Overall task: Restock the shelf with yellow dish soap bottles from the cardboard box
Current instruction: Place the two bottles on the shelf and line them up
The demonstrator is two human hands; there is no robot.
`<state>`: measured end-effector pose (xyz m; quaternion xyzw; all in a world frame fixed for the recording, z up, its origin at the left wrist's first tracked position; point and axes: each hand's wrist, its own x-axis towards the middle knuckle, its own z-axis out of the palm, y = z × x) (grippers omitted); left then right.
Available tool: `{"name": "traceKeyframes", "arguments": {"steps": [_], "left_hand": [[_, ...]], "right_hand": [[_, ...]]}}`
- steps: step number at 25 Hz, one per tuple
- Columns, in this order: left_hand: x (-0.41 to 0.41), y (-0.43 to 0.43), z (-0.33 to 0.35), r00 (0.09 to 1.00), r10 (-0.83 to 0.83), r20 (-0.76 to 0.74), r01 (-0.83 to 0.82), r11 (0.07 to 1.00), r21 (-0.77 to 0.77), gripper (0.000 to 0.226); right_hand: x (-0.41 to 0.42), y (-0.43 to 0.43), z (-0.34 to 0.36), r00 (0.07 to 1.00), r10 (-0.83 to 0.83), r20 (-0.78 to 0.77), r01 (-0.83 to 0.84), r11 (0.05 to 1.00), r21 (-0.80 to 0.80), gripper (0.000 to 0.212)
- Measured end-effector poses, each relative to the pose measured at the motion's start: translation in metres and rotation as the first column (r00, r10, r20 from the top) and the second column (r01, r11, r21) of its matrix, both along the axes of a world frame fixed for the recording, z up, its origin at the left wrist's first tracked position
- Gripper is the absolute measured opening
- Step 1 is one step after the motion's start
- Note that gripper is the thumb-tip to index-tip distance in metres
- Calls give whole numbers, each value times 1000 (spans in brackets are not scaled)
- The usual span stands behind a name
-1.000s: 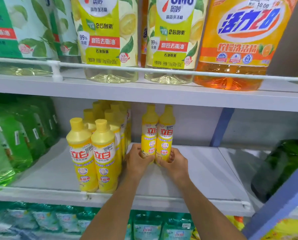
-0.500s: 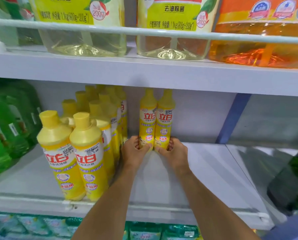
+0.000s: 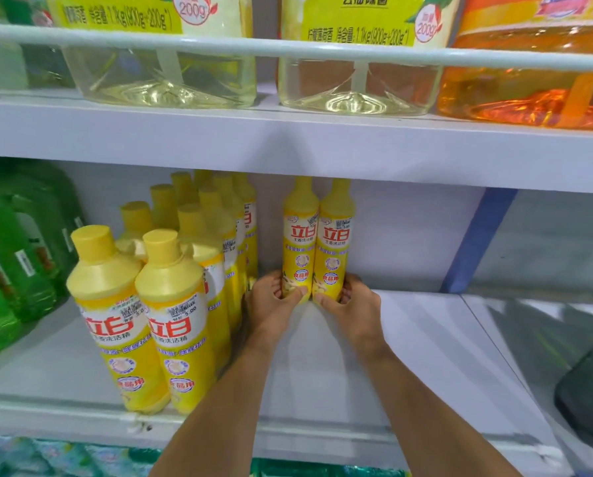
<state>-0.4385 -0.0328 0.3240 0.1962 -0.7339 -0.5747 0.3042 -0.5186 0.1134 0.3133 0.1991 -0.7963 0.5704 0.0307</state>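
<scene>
Mid-frame on the shelf (image 3: 408,339), left hand (image 3: 271,304) grips the left bottle (image 3: 300,242), right hand (image 3: 353,306) the right bottle (image 3: 334,242), fingers (image 3: 297,291) wrapped round their bases.

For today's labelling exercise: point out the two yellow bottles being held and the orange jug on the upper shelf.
left yellow bottle (image 3: 300,235): head view, red logo on label.
right yellow bottle (image 3: 336,235): head view, red logo on label.
orange jug (image 3: 529,94): head view, clear lower body.

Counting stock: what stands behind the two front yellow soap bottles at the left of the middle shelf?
More yellow plastic dish soap bottles stand in rows behind the two front yellow bottles. Their lower bodies are covered; the count cannot be told.
</scene>
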Motion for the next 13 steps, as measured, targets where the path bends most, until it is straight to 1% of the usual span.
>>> {"name": "traceKeyframes", "arguments": {"steps": [6,11,13], "left_hand": [[-2,0,-3,999,34,22,-32,997,-66,36],[-3,-1,-6,1000,17,14,-16,998,-65,36],[-3,0,-4,999,28,23,-26,997,-73,35]], "right_hand": [[0,2,-1,1000,-5,-19,5,1000,4,50],[-2,0,-5,1000,-7,-26,7,1000,1,61],[-3,0,-5,999,-11,-30,11,1000,15,57]]}}
